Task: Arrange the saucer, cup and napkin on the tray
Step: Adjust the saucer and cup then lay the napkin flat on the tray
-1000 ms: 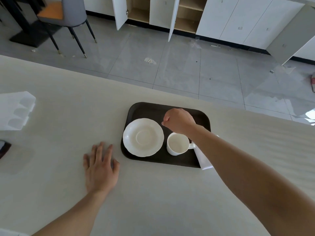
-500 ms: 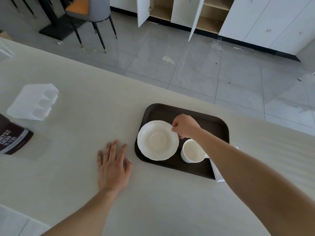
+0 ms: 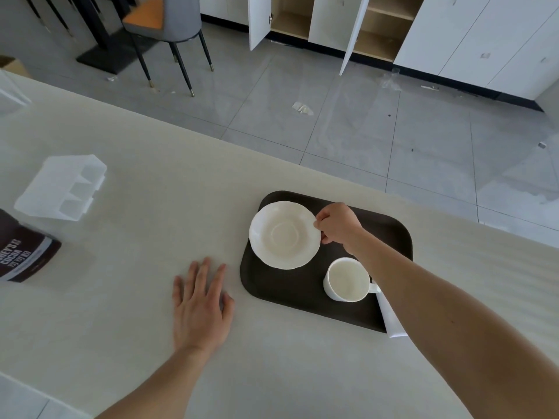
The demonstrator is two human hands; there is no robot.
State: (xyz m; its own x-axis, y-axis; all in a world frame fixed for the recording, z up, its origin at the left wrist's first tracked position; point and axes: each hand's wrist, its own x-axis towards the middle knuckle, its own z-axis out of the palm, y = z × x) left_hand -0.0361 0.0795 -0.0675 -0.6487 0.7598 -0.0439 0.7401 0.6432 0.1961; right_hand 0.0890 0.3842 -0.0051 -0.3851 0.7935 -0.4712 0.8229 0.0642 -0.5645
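Note:
A dark brown tray (image 3: 290, 294) lies on the pale table. On its left half is a white saucer (image 3: 284, 234), and my right hand (image 3: 337, 225) pinches the saucer's right rim, with the saucer tilted and its right rim raised. A white cup (image 3: 347, 279), empty and upright, stands on the tray's near right part with its handle pointing right. A white napkin (image 3: 391, 320) pokes out by the tray's right near corner, mostly hidden under my right forearm. My left hand (image 3: 198, 303) rests flat on the table, left of the tray, fingers spread.
A clear plastic box (image 3: 62, 187) and a brown cocoa packet (image 3: 21, 255) lie at the table's left. The table's far edge runs diagonally just behind the tray. Beyond are a tiled floor, a grey chair (image 3: 165, 25) and open white cabinets (image 3: 332, 22).
My right hand moved from above the cup to the saucer's right rim and took hold of it. The view shifted, so the tray now sits further right. The left hand stayed flat.

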